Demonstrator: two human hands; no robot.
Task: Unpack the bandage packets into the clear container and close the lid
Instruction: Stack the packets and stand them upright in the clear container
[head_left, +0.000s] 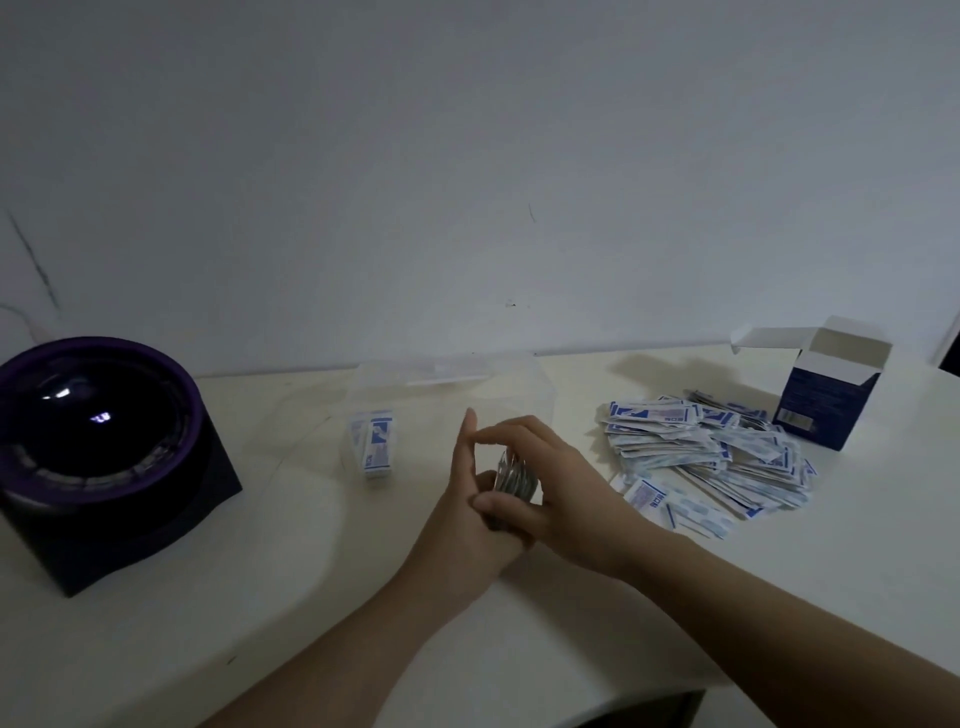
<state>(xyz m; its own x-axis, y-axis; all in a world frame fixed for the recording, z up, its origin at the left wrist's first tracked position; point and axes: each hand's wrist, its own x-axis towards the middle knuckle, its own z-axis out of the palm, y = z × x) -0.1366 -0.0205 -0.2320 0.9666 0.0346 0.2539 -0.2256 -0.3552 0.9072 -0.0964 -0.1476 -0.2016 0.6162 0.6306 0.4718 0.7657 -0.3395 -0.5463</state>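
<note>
Clamping the bandage stack (511, 475) in your right grip (548, 470) against your flat left grip (465, 512), just before the clear container (519, 387), you are risking packets fanning out across the bench (363, 597) — if pressure is easing.

Head-worn wide camera looks forward and down, close over the table (156, 649).
</note>
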